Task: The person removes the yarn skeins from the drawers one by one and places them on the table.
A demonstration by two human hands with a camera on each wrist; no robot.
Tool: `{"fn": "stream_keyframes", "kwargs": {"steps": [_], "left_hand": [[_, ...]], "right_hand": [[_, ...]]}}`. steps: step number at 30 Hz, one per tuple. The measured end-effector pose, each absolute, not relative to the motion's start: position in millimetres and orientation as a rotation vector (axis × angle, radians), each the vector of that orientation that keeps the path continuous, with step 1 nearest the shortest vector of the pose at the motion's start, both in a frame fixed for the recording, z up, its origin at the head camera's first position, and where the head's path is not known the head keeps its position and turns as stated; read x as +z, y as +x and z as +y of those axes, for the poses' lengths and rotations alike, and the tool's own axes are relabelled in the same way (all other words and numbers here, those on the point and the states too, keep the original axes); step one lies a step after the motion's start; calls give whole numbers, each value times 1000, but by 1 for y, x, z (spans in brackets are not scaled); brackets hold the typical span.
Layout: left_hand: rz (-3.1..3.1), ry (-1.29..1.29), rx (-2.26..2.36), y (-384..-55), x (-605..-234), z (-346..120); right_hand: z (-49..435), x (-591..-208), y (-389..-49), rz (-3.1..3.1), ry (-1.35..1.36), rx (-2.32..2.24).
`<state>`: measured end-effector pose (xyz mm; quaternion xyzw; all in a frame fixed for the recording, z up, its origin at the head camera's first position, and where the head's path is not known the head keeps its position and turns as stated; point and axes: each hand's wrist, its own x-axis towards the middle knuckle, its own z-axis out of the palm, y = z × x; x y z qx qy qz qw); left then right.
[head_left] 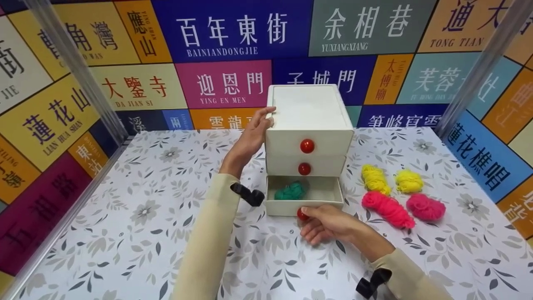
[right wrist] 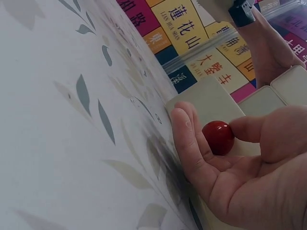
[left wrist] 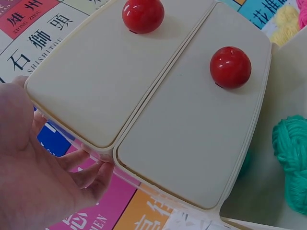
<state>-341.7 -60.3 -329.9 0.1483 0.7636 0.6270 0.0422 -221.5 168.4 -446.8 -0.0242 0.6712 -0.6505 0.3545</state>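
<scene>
Boxy white plastic cabinet [head_left: 309, 107]: right hand [head_left: 327, 224] pinched its lowest round red knob [head_left: 302, 214]; left hand [head_left: 252, 134], fingers extended, touched its side.

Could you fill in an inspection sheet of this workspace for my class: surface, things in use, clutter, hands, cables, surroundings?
Surface: tabletop with a floral print.
Things in use: white cabinet; its bottom drawer open, green yarn inside.
Clutter: yellow yarn bundles and pink yarn bundles, two of each, loose to the cabinet's right.
Hands: left hand rests against the cabinet's left side; right hand pinches the bottom drawer's red knob.
Cables: nothing seen.
Surroundings: colourful lettered panels.
</scene>
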Motion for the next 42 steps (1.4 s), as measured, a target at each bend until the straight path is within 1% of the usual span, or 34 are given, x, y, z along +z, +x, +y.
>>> {"fn": "stream_keyframes", "kwargs": {"steps": [7, 42], "left_hand": [[2284, 483, 1988, -343, -331, -60], [2312, 467, 1951, -343, -332, -61]], "right_hand": [[170, -444, -213, 1754, -106, -1648], [173, -444, -160, 1719, -174, -1600]]}}
